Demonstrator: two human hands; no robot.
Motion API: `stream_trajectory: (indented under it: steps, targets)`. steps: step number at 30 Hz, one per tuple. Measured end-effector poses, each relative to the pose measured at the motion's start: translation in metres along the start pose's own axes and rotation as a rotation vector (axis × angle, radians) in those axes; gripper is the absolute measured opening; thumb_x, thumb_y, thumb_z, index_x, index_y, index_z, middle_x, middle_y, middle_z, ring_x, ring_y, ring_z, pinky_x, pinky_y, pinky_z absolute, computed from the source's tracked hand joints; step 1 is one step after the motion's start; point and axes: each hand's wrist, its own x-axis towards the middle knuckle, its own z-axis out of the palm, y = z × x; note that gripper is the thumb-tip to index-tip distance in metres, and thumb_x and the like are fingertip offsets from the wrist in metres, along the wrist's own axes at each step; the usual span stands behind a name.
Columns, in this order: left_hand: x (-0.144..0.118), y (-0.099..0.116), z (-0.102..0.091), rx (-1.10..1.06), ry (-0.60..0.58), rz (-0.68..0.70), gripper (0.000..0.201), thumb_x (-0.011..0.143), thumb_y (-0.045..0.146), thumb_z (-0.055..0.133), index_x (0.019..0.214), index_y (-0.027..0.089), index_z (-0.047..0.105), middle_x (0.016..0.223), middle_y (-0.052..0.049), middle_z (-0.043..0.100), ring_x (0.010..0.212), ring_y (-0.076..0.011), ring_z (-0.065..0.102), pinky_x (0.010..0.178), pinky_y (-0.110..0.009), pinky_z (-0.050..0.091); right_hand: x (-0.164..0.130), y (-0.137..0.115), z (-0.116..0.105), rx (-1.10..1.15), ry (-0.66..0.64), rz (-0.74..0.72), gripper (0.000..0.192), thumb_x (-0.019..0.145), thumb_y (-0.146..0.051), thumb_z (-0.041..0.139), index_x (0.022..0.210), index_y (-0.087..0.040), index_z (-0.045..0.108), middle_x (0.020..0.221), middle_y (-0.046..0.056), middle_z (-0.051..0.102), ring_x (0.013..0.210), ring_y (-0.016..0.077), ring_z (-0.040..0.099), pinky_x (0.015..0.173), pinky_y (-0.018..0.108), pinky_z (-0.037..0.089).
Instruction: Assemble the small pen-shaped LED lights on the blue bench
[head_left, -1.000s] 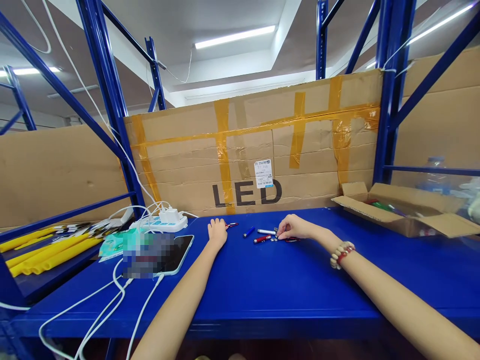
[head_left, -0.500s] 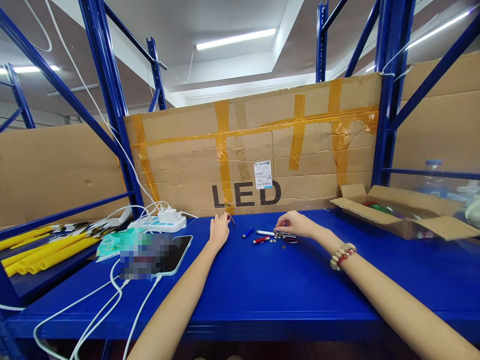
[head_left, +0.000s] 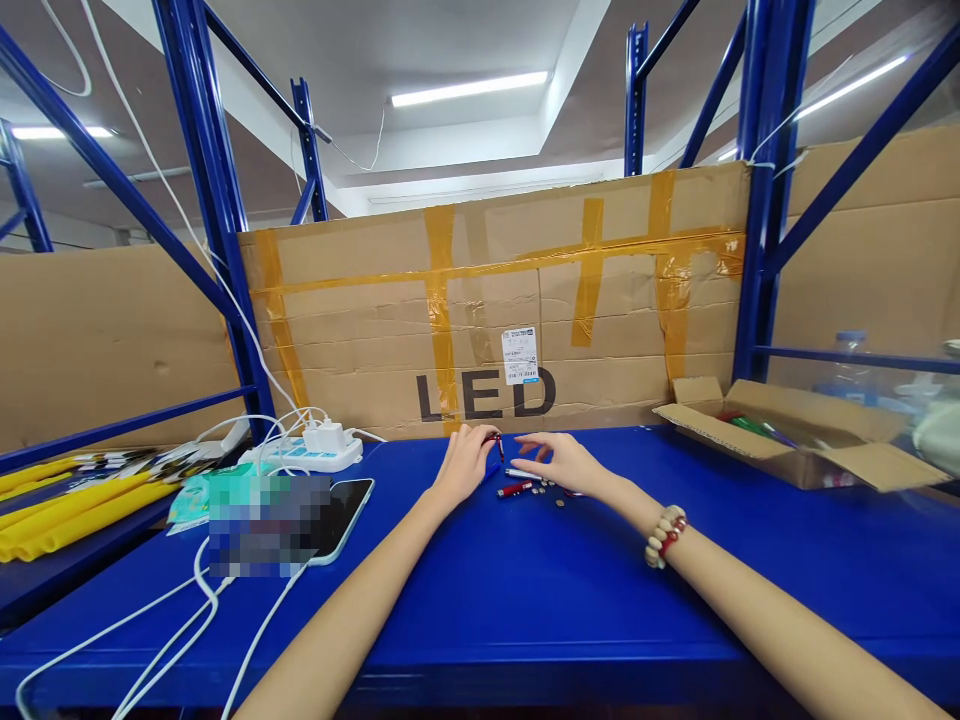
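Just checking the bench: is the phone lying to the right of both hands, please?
No, the phone lies left of the left hand.

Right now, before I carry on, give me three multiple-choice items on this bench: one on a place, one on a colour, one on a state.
1. Where does the open cardboard box stand?
A. at the right of the blue shelf
B. on the phone
C. on the yellow tubes

2. What colour is the small torch lying below the right hand?
A. green
B. red
C. yellow

3. What is the left hand doing?
A. lying flat and empty
B. pulling a cable
C. pinching a small dark red piece in its fingers

Answers: 1 A, it sits by the right upright. 2 B, its barrel is red. 3 C, the piece shows at the fingertips.
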Motion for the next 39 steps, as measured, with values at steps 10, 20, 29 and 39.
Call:
stream_trajectory:
  steps: [10, 20, 29, 39]
  targets:
    - [0.002, 0.015, 0.009, -0.16, 0.029, 0.001, 0.022, 0.09, 0.026, 0.032, 0.104, 0.023, 0.049, 0.096, -0.002, 0.058, 0.09, -0.0172, 0.047, 0.083, -0.032, 0.036, 0.0, -0.004, 0.001, -0.01, -0.007, -0.101, 0.023, 0.08, -0.031, 0.051, 0.094, -0.021, 0.066, 0.083, 0.002, 0.068, 0.071, 0.0156, 0.061, 0.062, 0.024, 0.044]
    - [0.004, 0.011, 0.008, -0.238, -0.055, -0.1, 0.028, 0.087, 0.042, 0.036, 0.087, 0.021, 0.055, 0.072, 0.001, 0.055, 0.07, -0.0131, 0.049, 0.062, -0.024, 0.038, 0.004, -0.003, -0.003, 0.162, 0.033, -0.096, 0.034, 0.084, -0.038, 0.041, 0.091, -0.014, 0.064, 0.077, 0.006, 0.064, 0.064, 0.015, 0.057, 0.062, 0.027, 0.046]
    - [0.004, 0.017, 0.012, -0.477, -0.075, -0.153, 0.035, 0.087, 0.039, 0.031, 0.066, 0.016, 0.045, 0.057, 0.004, 0.042, 0.056, -0.0086, 0.038, 0.053, -0.02, 0.031, -0.002, -0.004, 0.001, -0.111, -0.025, -0.271, 0.03, 0.086, -0.04, 0.044, 0.097, -0.018, 0.061, 0.075, 0.003, 0.059, 0.063, 0.0131, 0.052, 0.056, 0.023, 0.039]
    - [0.002, 0.02, 0.007, -0.488, -0.221, -0.082, 0.034, 0.088, 0.031, 0.029, 0.068, 0.015, 0.051, 0.06, 0.002, 0.049, 0.061, -0.0101, 0.045, 0.059, -0.02, 0.035, -0.005, -0.013, 0.001, -0.419, -0.119, -0.304, 0.019, 0.089, -0.028, 0.039, 0.086, -0.017, 0.055, 0.074, 0.003, 0.054, 0.063, 0.0146, 0.051, 0.056, 0.024, 0.035]
